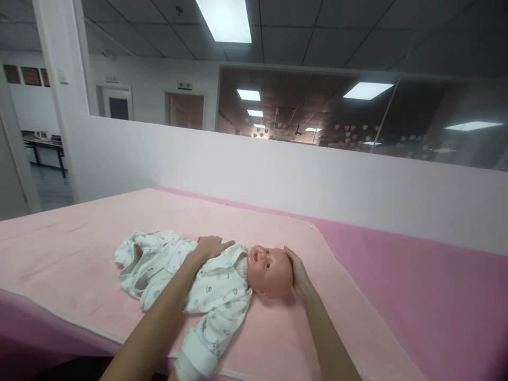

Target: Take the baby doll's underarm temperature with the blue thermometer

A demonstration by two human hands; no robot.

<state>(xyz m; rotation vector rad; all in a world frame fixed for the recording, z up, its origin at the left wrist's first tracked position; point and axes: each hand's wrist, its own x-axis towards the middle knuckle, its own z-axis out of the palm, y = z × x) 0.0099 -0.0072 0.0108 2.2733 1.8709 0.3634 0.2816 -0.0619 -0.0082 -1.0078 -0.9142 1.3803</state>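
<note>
A baby doll [273, 272] lies on its back, its bald head to the right and its legs to the left. It wears a white printed baby outfit [216, 280], with one sleeve stretched toward me. My left hand [213, 247] rests across the doll's far side at chest height, thumb apart from the fingers; part of the fingers is hidden beyond the torso. Against the crown of the head lies my right hand [299, 271], its fingers stretched along the curve, not closed round it. Cloth hides the doll's feet.
Under the doll spreads a light pink sheet [278, 338] over a darker pink surface [397, 275]. A low white wall [257, 169] with a window [337, 114] above borders the far side. At the left, a doorway shows a dark table [43, 143].
</note>
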